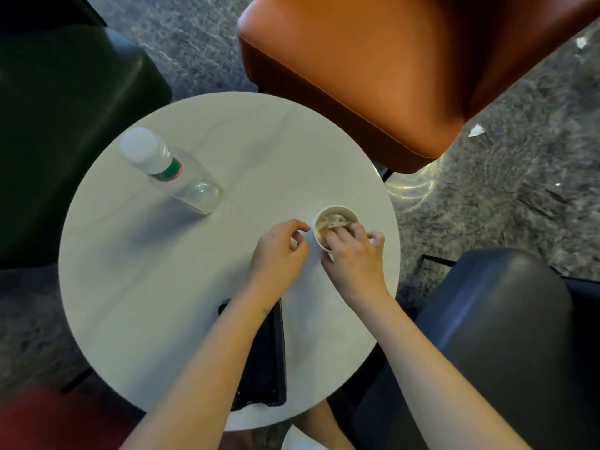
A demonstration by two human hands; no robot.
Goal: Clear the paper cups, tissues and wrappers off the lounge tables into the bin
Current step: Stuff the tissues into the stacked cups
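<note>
A white paper cup (337, 212) stands upright near the right edge of the round white table (136, 287). Crumpled tissue (331, 222) fills the cup. My right hand (355, 259) reaches over the cup's near rim, and its fingertips pinch the tissue inside. My left hand (281, 254) hovers just left of the cup with its fingers loosely curled, holding nothing that I can see.
A clear plastic bottle (172, 172) with a white cap stands at the table's left. A black flat device (264, 358) lies under my left forearm. An orange chair (389, 69), a dark green chair (65, 108) and a dark blue chair (493, 336) ring the table. Paper scraps (475, 130) lie on the carpet.
</note>
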